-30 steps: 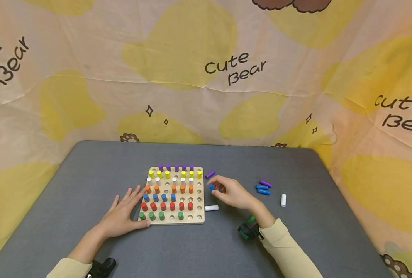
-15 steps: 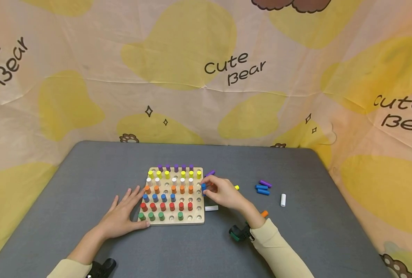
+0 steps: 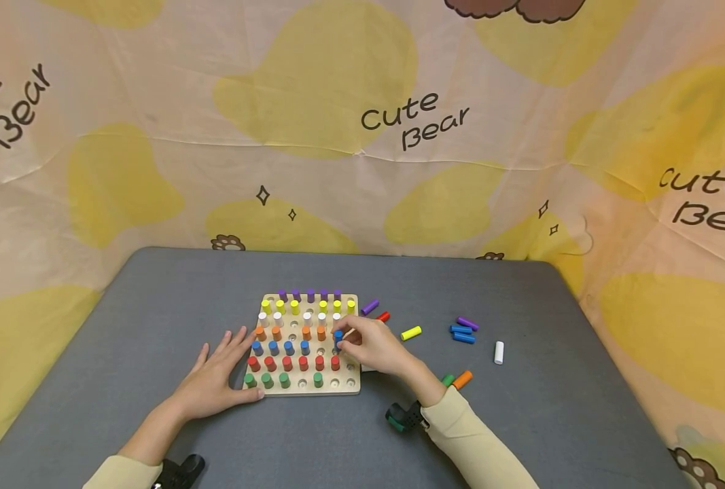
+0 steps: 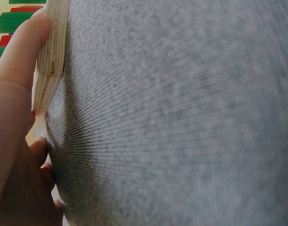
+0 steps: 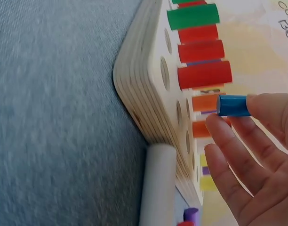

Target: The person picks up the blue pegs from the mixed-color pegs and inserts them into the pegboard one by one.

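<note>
Fingers [image 5: 231, 141] of our right hand [image 3: 371, 348] are pinching a short blue peg [image 5: 233, 105], thumb on one side and fingertips on the other. We are holding it over the right part of the wooden pegboard [image 3: 352, 387], above the row of blue pegs [image 3: 280, 348], where open holes are showing. In the right wrist view the peg's long axis is pointing at the board's face, its free end a little way off the wood and not yet in a hole. Our right wrist is hanging above the worktop [image 3: 154, 299], forearm angling in from the lower right. Our left hand [image 3: 214, 377] is lying flat, fingers straight, pressing against the board's left edge [image 4: 52, 56]. Loose pegs are lying on the worktop to the right, among them a white peg [image 5: 157, 188] just beside the board.
</note>
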Available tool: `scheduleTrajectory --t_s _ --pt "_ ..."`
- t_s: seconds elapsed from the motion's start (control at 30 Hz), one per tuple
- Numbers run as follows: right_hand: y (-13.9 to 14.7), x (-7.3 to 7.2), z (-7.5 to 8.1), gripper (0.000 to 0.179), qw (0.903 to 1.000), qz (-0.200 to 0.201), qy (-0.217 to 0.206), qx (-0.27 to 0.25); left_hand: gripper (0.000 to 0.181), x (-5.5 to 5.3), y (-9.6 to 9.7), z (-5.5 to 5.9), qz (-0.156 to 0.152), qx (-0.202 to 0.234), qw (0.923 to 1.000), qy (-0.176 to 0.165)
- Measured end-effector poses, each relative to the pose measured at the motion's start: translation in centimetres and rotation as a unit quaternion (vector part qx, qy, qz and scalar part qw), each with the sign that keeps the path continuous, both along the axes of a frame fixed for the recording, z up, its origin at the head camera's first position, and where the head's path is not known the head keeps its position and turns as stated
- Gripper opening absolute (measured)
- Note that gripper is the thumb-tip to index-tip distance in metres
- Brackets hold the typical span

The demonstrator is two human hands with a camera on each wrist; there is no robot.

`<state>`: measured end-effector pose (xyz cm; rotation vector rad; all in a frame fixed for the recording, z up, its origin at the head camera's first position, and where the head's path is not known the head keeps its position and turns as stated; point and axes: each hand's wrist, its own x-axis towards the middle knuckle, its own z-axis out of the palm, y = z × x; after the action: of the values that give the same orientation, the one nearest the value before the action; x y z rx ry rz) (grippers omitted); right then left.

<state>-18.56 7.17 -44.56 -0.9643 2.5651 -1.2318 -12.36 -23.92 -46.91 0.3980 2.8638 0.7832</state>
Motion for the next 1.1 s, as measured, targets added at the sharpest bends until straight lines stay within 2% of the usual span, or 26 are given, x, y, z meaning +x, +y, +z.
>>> scheduleTrajectory --t_s 0.27,0.47,0.57,1.1 --pt "-1.1 0.0 -0.1 0.02 0.9997 0.005 0.007 0.021 0.104 0.1 0.1 0.2 0.0 0.001 1.0 -0.002" --pt "-1.8 0.0 0.3 0.02 0.9968 0.008 0.054 0.059 0.104 0.1 0.0 0.0 -0.002 0.0 1.0 0.001" --pt "-2.1 0.0 0.4 0.019 0.9957 0.008 0.061 0.07 0.104 0.1 0.0 0.0 -0.002 0.002 1.0 0.0" --pt "-2.8 -0.4 0.6 0.016 0.9926 0.023 0.054 0.106 0.105 0.0 -0.1 -0.2 -0.001 0.005 1.0 -0.004"
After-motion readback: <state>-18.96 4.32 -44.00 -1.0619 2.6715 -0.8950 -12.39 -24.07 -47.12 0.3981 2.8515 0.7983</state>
